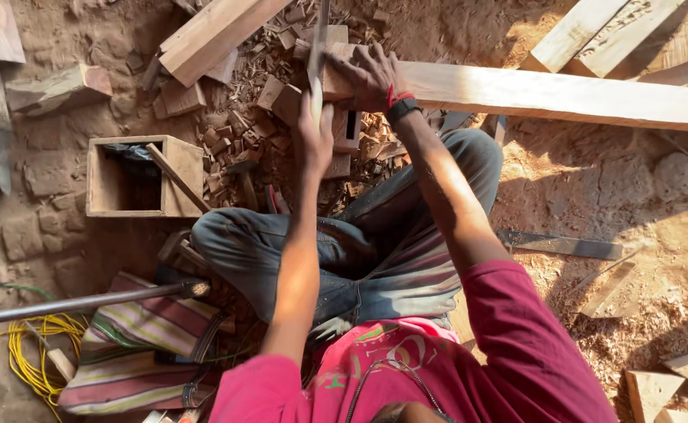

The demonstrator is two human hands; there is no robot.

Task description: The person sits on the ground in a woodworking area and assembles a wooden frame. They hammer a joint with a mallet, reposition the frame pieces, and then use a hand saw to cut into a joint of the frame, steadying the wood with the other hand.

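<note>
1. Your left hand (312, 141) is wrapped tight round the handle of a long metal tool (318, 47), fingers closed on it; the blade rises straight up past your grip and out of the top of the view, so its exact kind cannot be told.
2. Your right hand (363, 74) lies flat and spread on the near end of a long pale wooden plank (547, 94), just beyond and to the right of your left fist. The fingers press down on the wood rather than curl round it.
3. The plank runs away to the right from under your right hand, lying across the ground, with the tool's blade meeting it at its left end.
4. On your right wrist sit a red thread and a dark band (400, 106).
5. Just below both hands lies a heap of wood chips and offcuts (234, 133), spread leftward from your grip.
6. Further left of the grip stands an open square wooden box (175, 168) with a stick leaning across its corner.
7. Below your hands your knees are folded in blue jeans (375, 235).
8. Down to the left, well apart from your grip, lie a striped cloth bag (140, 345), a metal rod (77, 304) and a coil of yellow cord (34, 352).
9. More timber boards (211, 35) lie above and left of the tool.
</note>
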